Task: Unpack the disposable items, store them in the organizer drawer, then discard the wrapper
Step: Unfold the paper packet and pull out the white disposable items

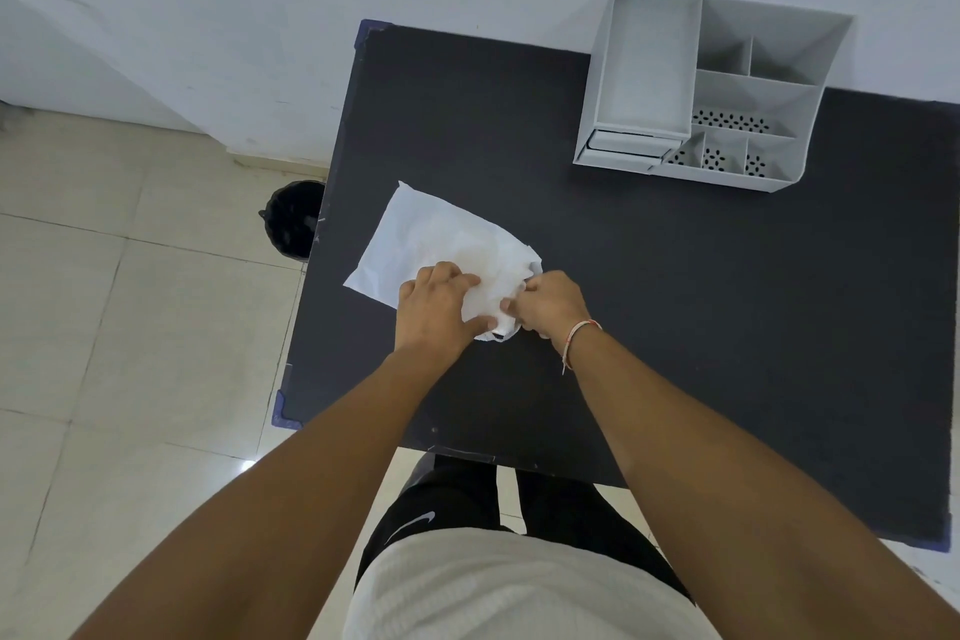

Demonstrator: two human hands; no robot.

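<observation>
A white plastic wrapper lies on the black table, left of centre. Both hands grasp its near end. My left hand holds the crumpled near edge, thumb underneath and fingers on top. My right hand pinches the same end from the right side. What is inside the wrapper is hidden. A grey desk organizer with several compartments stands at the table's far edge, against the wall. Its small drawer at the front left looks pushed in.
A black bin lined with a dark bag stands on the tiled floor just left of the table. Blue tape marks the table's left corners. A white wall runs behind the table.
</observation>
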